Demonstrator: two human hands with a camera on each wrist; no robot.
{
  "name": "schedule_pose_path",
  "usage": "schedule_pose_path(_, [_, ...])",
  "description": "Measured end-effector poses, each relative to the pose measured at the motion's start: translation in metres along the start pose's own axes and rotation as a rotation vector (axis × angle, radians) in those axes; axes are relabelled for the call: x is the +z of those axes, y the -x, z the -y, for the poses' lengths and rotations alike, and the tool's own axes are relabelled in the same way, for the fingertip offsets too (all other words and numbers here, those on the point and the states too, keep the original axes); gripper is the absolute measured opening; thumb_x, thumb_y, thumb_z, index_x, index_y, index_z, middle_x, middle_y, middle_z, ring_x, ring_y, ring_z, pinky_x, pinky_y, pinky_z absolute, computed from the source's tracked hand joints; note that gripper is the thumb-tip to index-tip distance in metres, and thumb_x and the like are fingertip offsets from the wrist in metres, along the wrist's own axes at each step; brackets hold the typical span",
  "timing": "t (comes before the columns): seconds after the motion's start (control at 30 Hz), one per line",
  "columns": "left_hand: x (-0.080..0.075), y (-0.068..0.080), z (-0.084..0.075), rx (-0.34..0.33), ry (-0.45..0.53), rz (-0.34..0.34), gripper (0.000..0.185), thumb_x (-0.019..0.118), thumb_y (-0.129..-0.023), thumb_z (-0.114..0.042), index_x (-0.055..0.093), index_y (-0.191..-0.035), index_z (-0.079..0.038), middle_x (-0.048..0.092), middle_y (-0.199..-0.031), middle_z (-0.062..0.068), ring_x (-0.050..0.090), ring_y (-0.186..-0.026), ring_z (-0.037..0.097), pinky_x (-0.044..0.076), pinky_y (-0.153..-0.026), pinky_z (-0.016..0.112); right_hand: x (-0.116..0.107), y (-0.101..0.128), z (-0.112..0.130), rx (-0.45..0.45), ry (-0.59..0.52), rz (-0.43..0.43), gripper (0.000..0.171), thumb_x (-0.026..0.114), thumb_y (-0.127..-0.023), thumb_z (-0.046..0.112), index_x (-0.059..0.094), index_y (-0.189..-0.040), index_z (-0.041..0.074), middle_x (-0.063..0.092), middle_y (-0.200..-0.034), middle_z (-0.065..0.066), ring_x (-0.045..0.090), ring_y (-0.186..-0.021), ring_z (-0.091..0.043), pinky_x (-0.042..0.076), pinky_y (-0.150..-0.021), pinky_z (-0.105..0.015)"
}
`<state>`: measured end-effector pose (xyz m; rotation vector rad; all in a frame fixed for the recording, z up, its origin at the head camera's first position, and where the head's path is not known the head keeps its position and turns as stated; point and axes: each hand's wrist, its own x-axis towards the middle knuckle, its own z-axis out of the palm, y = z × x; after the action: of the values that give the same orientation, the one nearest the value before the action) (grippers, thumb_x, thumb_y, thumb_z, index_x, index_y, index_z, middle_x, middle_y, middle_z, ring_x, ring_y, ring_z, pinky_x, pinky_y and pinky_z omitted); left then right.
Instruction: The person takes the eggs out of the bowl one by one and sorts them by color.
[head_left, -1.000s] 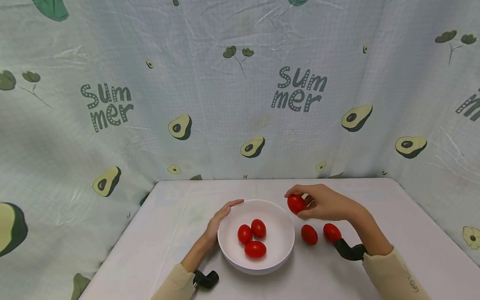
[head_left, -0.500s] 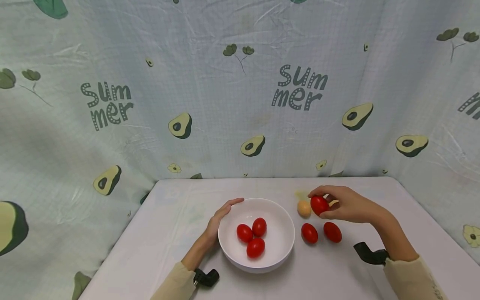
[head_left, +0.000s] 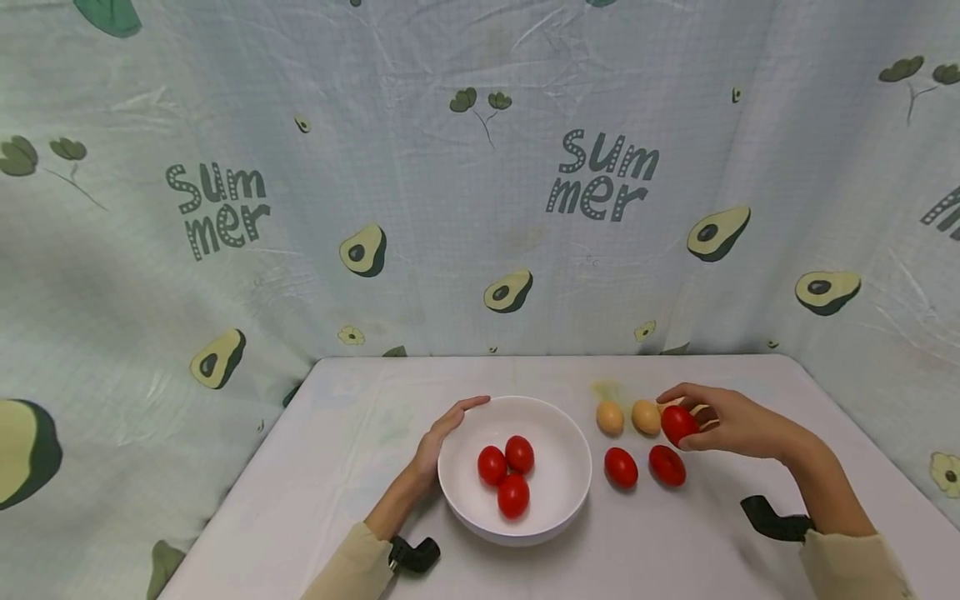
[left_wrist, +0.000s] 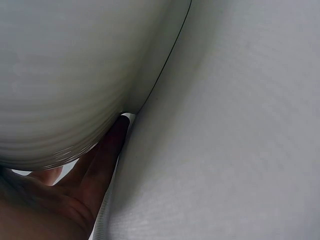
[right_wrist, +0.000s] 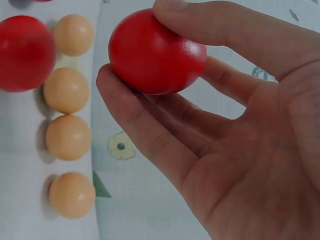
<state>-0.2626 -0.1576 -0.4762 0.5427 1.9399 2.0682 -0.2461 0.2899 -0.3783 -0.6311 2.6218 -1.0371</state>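
Note:
In the head view my right hand (head_left: 738, 425) holds a red egg (head_left: 678, 425) above the right part of the table. The right wrist view shows this red egg (right_wrist: 155, 52) pinched between thumb and fingertips. My left hand (head_left: 438, 442) rests along the outer left side of a white bowl (head_left: 566, 492), its fingers fairly straight. Inside the bowl lie three red eggs (head_left: 513, 497). In the left wrist view, the left hand (left_wrist: 75, 195) touches the bowl's curved wall (left_wrist: 65, 90).
Two red eggs lie right of the bowl, one nearer (head_left: 621, 468), one farther right (head_left: 667, 466). Behind them stands a row of tan eggs (head_left: 611, 417), partly hidden by the right hand; several tan eggs (right_wrist: 67, 137) show in the right wrist view. A printed curtain (head_left: 420, 183) hangs behind the table (head_left: 360, 425).
My right hand has moved right, away from the bowl, still gripping the red egg, and tan eggs behind it have come into view. The eggs in the bowl have rolled slightly. My left hand stays put.

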Motion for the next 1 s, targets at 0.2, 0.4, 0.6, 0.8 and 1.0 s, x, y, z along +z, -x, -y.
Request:
schedule_pose_path(0.2, [0.000,0.000,0.001,0.001,-0.006,0.006,0.054,0.017,-0.112,-0.031,0.036,-0.160,-0.013,0.036,-0.166,0.012,0.042,-0.149,0.036,0.048,-0.111,0.025,0.001,0.005,-0.014,0.033,-0.035,0.008,0.058,0.078,-0.087,0.016,0.050,-0.135,0.001,0.063,-0.126,-0.018,0.064,-0.110,-0.026,0.061,-0.081,-0.030])
schedule_pose_path(0.4, [0.000,-0.001,0.001,0.000,-0.013,0.002,0.054,0.016,-0.112,-0.031,0.036,-0.159,-0.013,0.036,-0.167,0.011,0.041,-0.150,0.036,0.047,-0.112,0.024,0.000,0.007,-0.026,0.051,-0.049,0.025,0.052,0.077,-0.087,0.013,0.051,-0.130,0.001,0.063,-0.124,-0.018,0.064,-0.107,-0.025,0.061,-0.080,-0.033])
schedule_pose_path(0.6, [0.000,-0.002,-0.001,-0.004,-0.024,-0.007,0.054,0.016,-0.112,-0.031,0.038,-0.159,-0.014,0.036,-0.167,0.010,0.040,-0.150,0.034,0.045,-0.112,0.020,-0.003,0.008,-0.036,0.109,-0.051,0.040,0.054,0.078,-0.085,0.011,0.051,-0.130,0.001,0.061,-0.124,-0.020,0.064,-0.105,-0.026,0.062,-0.084,-0.044])
schedule_pose_path(0.8, [-0.001,-0.001,0.001,0.001,-0.024,0.002,0.054,0.016,-0.112,-0.031,0.037,-0.159,-0.013,0.037,-0.166,0.011,0.041,-0.149,0.034,0.046,-0.111,0.021,-0.001,0.006,-0.047,0.149,-0.040,0.064,0.052,0.078,-0.084,0.009,0.052,-0.129,0.002,0.062,-0.123,-0.019,0.063,-0.105,-0.028,0.061,-0.086,-0.047])
schedule_pose_path(1.0, [0.000,-0.001,0.001,-0.005,-0.019,-0.010,0.054,0.016,-0.112,-0.029,0.038,-0.159,-0.013,0.037,-0.166,0.010,0.042,-0.149,0.032,0.047,-0.110,0.019,0.001,0.006,-0.054,0.199,-0.004,0.070,0.051,0.077,-0.083,0.010,0.055,-0.128,0.003,0.062,-0.124,-0.019,0.060,-0.109,-0.030,0.059,-0.087,-0.049])
